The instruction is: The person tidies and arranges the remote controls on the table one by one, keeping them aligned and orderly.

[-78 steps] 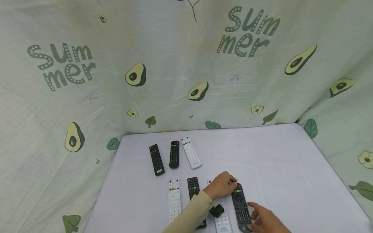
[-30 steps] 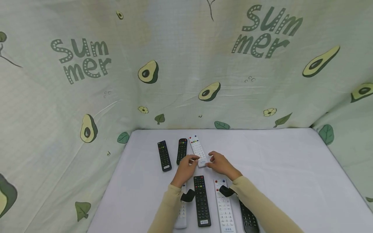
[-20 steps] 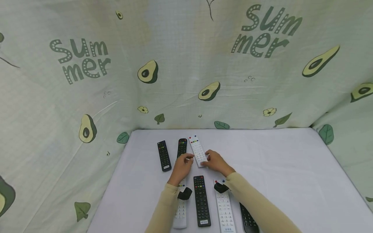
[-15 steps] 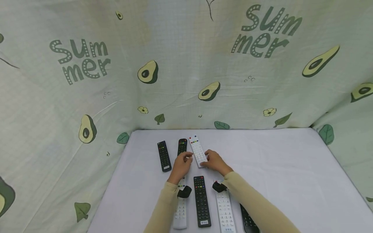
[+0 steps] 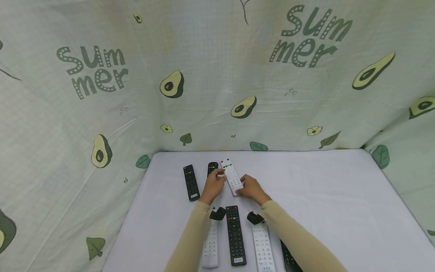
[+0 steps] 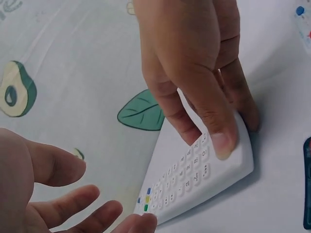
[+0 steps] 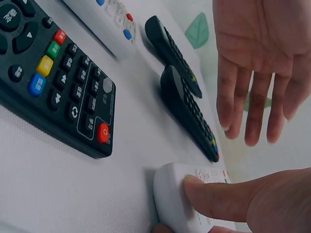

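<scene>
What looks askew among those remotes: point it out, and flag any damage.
The far row's white remote slants: its top end leans toward the black remote beside it, so they don't run parallel. The right hand grips its lower end, so it may be mid-adjustment. No damage is visible.

High up, the head camera looks forward and down across the table (image 5: 326, 196) to its far edge; both wrist cameras peer low, tilted, close, sharing the white remote (image 6: 221, 171)!

Left hand (image 5: 213, 185) loosely extended, right hand (image 5: 253, 188) pinching, forearms (image 5: 191, 238) angled inward.
</scene>
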A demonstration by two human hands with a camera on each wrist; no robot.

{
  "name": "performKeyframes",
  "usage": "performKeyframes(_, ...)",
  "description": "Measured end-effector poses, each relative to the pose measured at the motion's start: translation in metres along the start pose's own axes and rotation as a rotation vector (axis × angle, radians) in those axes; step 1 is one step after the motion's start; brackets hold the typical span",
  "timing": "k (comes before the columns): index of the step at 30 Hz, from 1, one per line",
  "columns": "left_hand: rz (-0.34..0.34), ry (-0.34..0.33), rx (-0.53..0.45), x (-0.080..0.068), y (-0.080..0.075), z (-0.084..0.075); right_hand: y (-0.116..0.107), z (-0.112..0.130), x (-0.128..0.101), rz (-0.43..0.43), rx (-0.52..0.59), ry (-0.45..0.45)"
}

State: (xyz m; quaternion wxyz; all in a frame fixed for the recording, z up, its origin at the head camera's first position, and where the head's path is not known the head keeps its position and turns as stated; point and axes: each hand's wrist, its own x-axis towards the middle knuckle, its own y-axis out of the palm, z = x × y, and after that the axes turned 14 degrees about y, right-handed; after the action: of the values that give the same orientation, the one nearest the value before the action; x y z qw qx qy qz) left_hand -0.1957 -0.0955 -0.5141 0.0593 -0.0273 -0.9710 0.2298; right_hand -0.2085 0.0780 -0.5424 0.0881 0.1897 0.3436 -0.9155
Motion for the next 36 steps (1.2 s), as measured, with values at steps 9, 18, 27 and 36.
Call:
performKeyframes(9,-0.035,-0.019,-0.049,0.017,0.01,-0.002,-0.01,-0.012,-0.004,0.0,-0.018,0.014)
performKeyframes(18,-0.058,-0.04,-0.043,0.028,0.02,0.004,-0.022,-0.021,-0.01,0.015,-0.04,0.042)
performKeyframes(27,-0.029,-0.053,-0.001,0.038,0.03,0.015,-0.028,-0.03,-0.017,0.032,-0.044,0.048)
performKeyframes(36,0.003,-0.07,0.025,0.046,0.036,0.017,-0.032,-0.04,-0.019,0.028,-0.042,0.055)
